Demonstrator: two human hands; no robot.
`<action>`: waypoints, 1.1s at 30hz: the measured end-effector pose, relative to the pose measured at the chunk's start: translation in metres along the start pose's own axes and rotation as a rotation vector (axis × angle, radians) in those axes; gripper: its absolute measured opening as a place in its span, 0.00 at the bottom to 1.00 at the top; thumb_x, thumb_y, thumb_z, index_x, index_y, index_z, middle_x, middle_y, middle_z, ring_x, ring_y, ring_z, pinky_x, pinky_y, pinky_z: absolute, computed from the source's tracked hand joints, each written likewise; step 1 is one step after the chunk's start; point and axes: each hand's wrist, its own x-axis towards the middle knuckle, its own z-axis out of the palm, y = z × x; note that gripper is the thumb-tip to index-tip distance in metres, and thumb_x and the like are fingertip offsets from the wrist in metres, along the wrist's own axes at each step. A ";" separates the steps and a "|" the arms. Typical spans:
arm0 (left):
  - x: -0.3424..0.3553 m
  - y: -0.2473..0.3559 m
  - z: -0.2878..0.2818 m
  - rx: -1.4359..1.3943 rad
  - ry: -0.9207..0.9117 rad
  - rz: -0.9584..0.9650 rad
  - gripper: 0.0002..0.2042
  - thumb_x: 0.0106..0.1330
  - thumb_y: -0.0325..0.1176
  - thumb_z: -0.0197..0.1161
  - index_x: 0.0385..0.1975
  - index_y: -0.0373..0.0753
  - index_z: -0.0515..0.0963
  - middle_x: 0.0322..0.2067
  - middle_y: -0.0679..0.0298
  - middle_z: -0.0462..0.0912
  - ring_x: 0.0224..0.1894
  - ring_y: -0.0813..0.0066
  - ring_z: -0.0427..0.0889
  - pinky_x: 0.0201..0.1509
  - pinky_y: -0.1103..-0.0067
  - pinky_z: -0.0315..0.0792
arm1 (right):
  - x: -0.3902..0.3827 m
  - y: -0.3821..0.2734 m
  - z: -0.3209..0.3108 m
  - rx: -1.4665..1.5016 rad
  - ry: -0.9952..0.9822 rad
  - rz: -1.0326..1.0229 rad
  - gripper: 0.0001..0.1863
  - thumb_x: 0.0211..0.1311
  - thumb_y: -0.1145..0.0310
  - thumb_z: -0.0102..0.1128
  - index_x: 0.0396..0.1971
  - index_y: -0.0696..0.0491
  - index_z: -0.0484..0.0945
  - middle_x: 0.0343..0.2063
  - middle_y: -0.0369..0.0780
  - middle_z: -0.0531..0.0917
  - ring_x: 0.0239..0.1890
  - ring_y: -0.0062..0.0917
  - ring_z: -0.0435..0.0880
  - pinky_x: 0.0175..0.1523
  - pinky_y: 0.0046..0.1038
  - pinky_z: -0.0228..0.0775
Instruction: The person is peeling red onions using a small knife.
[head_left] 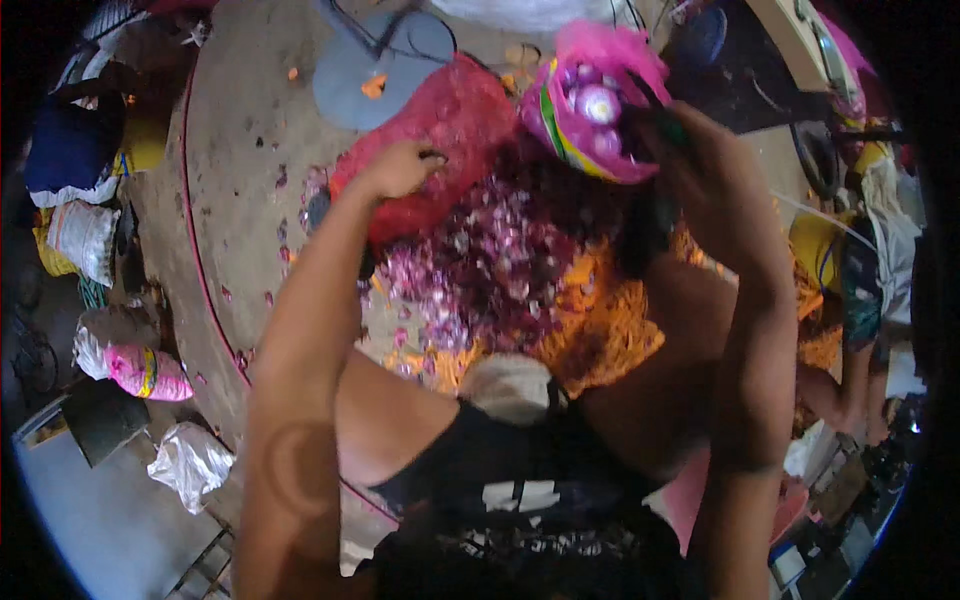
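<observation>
My left hand [402,168] rests on a red mesh bag [462,105] that has round shapes inside, its fingers curled onto the mesh. My right hand [690,140] is at the right side of a pink mesh bag [563,140] with a green-and-yellow band, open at the top and filled with onions [598,103]. That hand's fingers are in shadow and blurred, so their grip is unclear. Below both bags lies a heap of loose purple onion skins [490,265], with orange netting [600,310] under and around it, between my legs.
A red hose [205,295] runs along the left floor. Filled sacks [85,240], a pink bag [145,372] and a white plastic bag [190,465] lie left. A grey-blue disc [355,75] is ahead. Another person's arm [850,390] shows at the right, near piled sacks [880,240].
</observation>
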 end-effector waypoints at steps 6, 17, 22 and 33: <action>0.130 -0.100 0.039 0.263 0.134 -0.431 0.23 0.68 0.40 0.61 0.64 0.47 0.82 0.57 0.45 0.85 0.62 0.44 0.83 0.69 0.59 0.75 | 0.046 0.020 0.000 -0.175 -0.120 0.242 0.14 0.72 0.74 0.58 0.53 0.59 0.83 0.40 0.51 0.87 0.44 0.42 0.88 0.50 0.35 0.78; 0.319 -0.111 0.038 0.360 0.256 -0.241 0.27 0.72 0.46 0.60 0.69 0.43 0.75 0.70 0.47 0.75 0.75 0.45 0.69 0.76 0.56 0.67 | 0.115 0.063 -0.005 -0.249 -0.215 0.492 0.18 0.69 0.79 0.58 0.57 0.61 0.82 0.38 0.44 0.87 0.42 0.27 0.86 0.51 0.31 0.78; 0.311 -0.140 0.028 0.548 -0.277 -0.531 0.23 0.72 0.43 0.60 0.64 0.44 0.81 0.63 0.49 0.82 0.70 0.52 0.77 0.75 0.61 0.70 | 0.120 0.033 0.005 -0.292 -0.215 0.449 0.18 0.69 0.80 0.57 0.56 0.60 0.83 0.41 0.49 0.88 0.44 0.40 0.89 0.52 0.35 0.78; 0.052 -0.127 0.008 -0.413 0.676 -0.328 0.34 0.48 0.32 0.79 0.59 0.39 0.77 0.46 0.57 0.88 0.49 0.63 0.88 0.56 0.70 0.81 | 0.035 -0.010 0.031 0.065 -0.147 0.032 0.13 0.68 0.75 0.60 0.50 0.56 0.83 0.42 0.54 0.87 0.48 0.54 0.85 0.51 0.46 0.77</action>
